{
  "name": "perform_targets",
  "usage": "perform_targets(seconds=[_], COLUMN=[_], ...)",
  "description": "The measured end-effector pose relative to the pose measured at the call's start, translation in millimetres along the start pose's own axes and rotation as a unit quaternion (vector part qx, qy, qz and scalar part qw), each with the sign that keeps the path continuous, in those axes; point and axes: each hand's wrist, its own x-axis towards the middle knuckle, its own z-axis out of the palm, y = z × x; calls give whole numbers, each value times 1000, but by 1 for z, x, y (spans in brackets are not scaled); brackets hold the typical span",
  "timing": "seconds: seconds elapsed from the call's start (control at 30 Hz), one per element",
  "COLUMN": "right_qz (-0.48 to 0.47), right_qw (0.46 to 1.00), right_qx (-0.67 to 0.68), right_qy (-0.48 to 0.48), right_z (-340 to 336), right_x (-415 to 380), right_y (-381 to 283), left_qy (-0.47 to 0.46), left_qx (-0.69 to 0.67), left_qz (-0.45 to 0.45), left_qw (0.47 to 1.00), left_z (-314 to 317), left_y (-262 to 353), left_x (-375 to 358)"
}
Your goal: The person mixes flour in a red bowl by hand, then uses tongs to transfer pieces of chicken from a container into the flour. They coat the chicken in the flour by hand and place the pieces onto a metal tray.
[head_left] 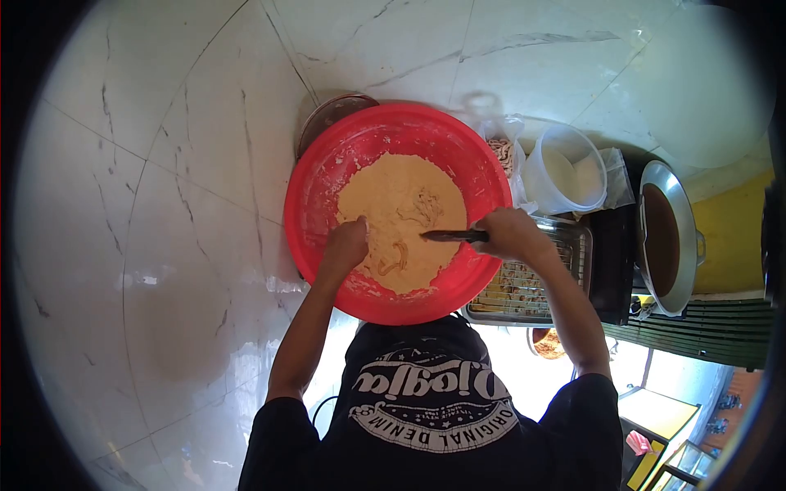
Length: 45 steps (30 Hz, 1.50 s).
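A large red basin (307,221) holds a heap of pale yellow flour (393,184). Over the flour's left edge is my left hand (348,244), its fingers closed; what they hold, if anything, is hidden. My right hand (514,233) grips a slim dark tool (452,236) that looks like tongs, above the basin's right rim. The tool's tip points left over the flour. Close to it, a curled floury strip (395,258) lies on the surface. Farther back, a cluster of coated pieces (424,206) sits partly buried.
Right of the basin stand a wire-rack tray (580,237) with crumbs, a white translucent tub (565,168) and a plastic bag of pale strips (501,154). A wide metal pan of brown liquid (661,237) is farther right. Marbled tile (180,188) lies to the left.
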Motion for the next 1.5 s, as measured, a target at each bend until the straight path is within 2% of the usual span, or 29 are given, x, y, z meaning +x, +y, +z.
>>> perform_targets(seconds=[0.13, 0.27, 0.33, 0.37, 0.43, 0.47, 0.53, 0.63, 0.77, 0.83, 1.07, 1.13, 1.17, 1.23, 1.27, 1.33, 1.37, 1.4, 1.43, 1.5], right_qz=[-26, -18, -15, -13, -20, -20, -60, -66, -66, -68, -89, -94, -92, -61, -61, -32, -39, -46, -12, 46], right_qw=[996, 995, 998, 998, 998, 998, 993, 988, 988, 985, 977, 978, 979, 985, 985, 982, 983, 983, 985, 984], right_qx=[-6, -17, 20, 20, 53, 53, 104, 137, 133, 155, 180, 173, 171, 150, 147, 142, 107, 73, 67, 36], right_qy=[-86, -96, -60, -59, -34, -32, 21, 33, 48, 38, 71, 67, 69, 64, 65, 123, 141, 160, 157, 166], right_z=[36, 38, 32, 31, 28, 26, 24, 27, 29, 25, 23, 25, 22, 4, -7, -31, -44, -58, -76, -105], right_x=[14, 11, 8, 9, 9, 8, 5, 6, 6, 5, 2, 2, 0, -9, -14, -26, -31, -36, -44, -59], right_y=[-25, -24, -14, -9, -2, -1, -1, 0, 0, -1, 5, 10, 15, 19, 23, 35, 46, 56, 61, 77], left_qy=[51, 79, 23, 23, -12, -11, -45, -21, -35, -48, -38, -25, -25, 48, 49, 72, 72, 60, 48, 44], left_qx=[-93, -153, -248, -247, -360, -360, -420, -464, -441, -471, -446, -505, -505, -472, -473, -221, -223, -92, 41, 85], left_qz=[45, 91, 104, 106, 87, 89, 108, 121, 144, 150, 167, 178, 181, 137, 138, 175, 175, 209, 241, 257], left_qw=[993, 981, 963, 963, 929, 929, 900, 877, 885, 868, 879, 844, 844, 870, 869, 957, 956, 972, 969, 962], left_z=[4, 6, -5, -5, -3, -3, -7, -20, -26, -31, -37, -32, -27, -13, -5, 9, 17, 22, 26, 40], left_y=[3, -2, -1, -2, -4, -5, -3, 10, 14, 19, 30, 31, 31, 30, 28, 29, 31, 35, 39, 42], left_x=[-5, -6, -7, -5, -1, 1, 4, 2, 8, 8, 16, 23, 29, 45, 53, 66, 69, 71, 75, 81])
